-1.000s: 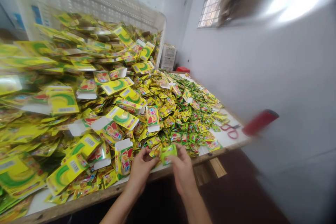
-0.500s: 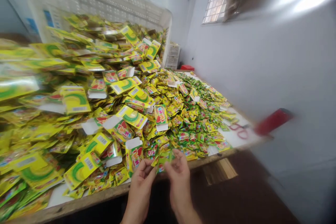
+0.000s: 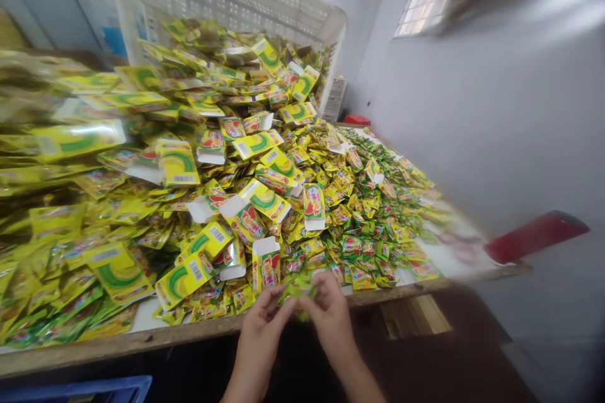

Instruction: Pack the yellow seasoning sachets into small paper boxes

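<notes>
My left hand point(image 3: 259, 334) and my right hand point(image 3: 332, 318) meet at the table's front edge point(image 3: 179, 335) and pinch a small green and yellow sachet point(image 3: 297, 290) between their fingertips. Just behind them lies a big heap of the same sachets point(image 3: 359, 227) mixed with flat yellow and green cartons point(image 3: 182, 276). One carton point(image 3: 265, 262) stands open-ended right beside my left fingers.
A white plastic crate point(image 3: 246, 0) rises behind the heap at the back. A red object point(image 3: 536, 236) lies blurred at the table's right end, by the grey wall. A blue bin edge point(image 3: 75, 389) shows at the bottom left. A small red box point(image 3: 357, 119) sits far back.
The view has swung left, so the heap and the red object shifted right in frame. My hands dropped slightly lower and closed tighter together on the sachet.
</notes>
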Demonstrator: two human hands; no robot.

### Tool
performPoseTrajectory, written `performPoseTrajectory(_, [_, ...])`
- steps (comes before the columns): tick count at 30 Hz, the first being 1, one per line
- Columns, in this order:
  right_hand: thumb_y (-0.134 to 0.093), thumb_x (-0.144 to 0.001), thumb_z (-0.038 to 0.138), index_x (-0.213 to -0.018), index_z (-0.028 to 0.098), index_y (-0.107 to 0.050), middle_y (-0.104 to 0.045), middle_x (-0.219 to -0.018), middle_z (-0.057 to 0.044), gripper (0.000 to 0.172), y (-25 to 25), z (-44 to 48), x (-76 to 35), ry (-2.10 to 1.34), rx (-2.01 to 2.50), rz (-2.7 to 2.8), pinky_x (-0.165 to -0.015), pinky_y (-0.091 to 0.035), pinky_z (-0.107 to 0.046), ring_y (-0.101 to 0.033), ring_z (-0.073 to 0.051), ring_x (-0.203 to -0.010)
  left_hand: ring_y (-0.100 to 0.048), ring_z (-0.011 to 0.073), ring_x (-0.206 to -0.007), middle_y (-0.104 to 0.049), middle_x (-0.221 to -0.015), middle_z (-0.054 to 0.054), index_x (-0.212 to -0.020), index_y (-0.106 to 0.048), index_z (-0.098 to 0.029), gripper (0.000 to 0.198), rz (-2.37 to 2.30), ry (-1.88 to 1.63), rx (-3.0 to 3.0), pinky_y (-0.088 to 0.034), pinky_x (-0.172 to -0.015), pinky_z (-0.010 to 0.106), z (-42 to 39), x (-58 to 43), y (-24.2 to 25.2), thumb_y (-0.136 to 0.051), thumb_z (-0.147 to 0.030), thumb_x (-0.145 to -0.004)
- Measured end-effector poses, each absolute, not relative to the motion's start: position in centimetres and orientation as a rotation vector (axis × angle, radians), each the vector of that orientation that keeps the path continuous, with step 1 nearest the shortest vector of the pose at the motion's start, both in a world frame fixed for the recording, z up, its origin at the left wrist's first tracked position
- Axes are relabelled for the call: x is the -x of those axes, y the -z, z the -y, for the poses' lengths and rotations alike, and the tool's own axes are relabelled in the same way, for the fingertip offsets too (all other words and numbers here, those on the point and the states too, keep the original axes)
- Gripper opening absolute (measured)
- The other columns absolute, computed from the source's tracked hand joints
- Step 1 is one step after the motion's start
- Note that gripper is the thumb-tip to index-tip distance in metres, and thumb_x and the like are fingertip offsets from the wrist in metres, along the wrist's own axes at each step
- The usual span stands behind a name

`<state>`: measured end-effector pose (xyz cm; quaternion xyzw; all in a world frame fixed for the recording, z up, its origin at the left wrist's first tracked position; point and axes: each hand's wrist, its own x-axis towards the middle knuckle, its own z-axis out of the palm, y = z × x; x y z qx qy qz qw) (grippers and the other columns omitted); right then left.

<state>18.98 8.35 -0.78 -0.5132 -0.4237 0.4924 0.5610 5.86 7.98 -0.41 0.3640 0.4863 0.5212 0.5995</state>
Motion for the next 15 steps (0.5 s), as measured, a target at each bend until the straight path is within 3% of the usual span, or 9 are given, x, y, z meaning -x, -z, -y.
performPoseTrajectory(4, [-0.071,-0.074,0.018,-0.109,0.028,-0.065,-0.064,-0.105,-0.003,0.037,-0.8,-8.4,-20.0,-0.931,1.318,1.345,-0.083,-0.046,-0.031,-0.059,-0.022,-0.097,-0.070,0.0268,-0.095,-0.076,-0.099,0.009,-0.101,-0.070,-0.020,0.031,-1.174,-1.159,-1.047,-0.056,-0.084,0.035,-8.1,-5.0,0.3,-0.072,-0.036,-0.075])
performPoseTrajectory(8, [-0.075,-0.073,0.022,-0.080,0.023,-0.071,-0.064,-0.077,0.001,0.008,-1.4,-8.4,-20.6,-0.951,1.347,1.547,-0.069,-0.042,-0.028,-0.058,-0.019,-0.076,-0.065,0.0277,-0.103,-0.071,-0.103,0.008,-0.091,-0.075,-0.023,0.022,-1.282,-1.156,-1.336,-0.051,-0.093,0.036,-8.3,-3.7,-0.7,-0.070,-0.037,-0.075])
performPoseTrajectory(10, [-0.074,-0.075,0.027,-0.077,0.020,-0.068,-0.062,-0.072,0.002,0.010,-0.8,-8.2,-20.8,-0.997,1.376,1.454,-0.064,-0.040,-0.026,-0.055,-0.017,-0.070,-0.058,0.0297,-0.112,-0.064,-0.110,0.009,-0.099,-0.072,-0.022,0.029,-1.461,-1.225,-1.432,-0.042,-0.102,0.040,-9.0,-2.8,-1.0,-0.069,-0.040,-0.075])
performPoseTrajectory(12, [-0.070,-0.079,0.031,-0.079,0.018,-0.064,-0.061,-0.071,0.002,0.014,0.1,-8.0,-21.1,-1.066,1.373,1.341,-0.061,-0.040,-0.025,-0.054,-0.016,-0.067,-0.051,0.0339,-0.117,-0.058,-0.116,0.013,-0.116,-0.061,-0.019,0.050,-1.688,-1.294,-1.456,-0.035,-0.106,0.047,-10.2,-2.1,-0.9,-0.069,-0.044,-0.074])
performPoseTrajectory(15, [-0.068,-0.080,0.031,-0.083,0.016,-0.060,-0.059,-0.070,0.003,0.017,0.8,-8.0,-21.2,-1.079,1.335,1.274,-0.060,-0.041,-0.024,-0.053,-0.014,-0.066,-0.057,0.0365,-0.104,-0.062,-0.106,0.013,-0.123,-0.053,-0.017,0.064,-1.875,-1.259,-1.462,-0.041,-0.097,0.052,-12.2,-1.5,0.1,-0.071,-0.048,-0.069])
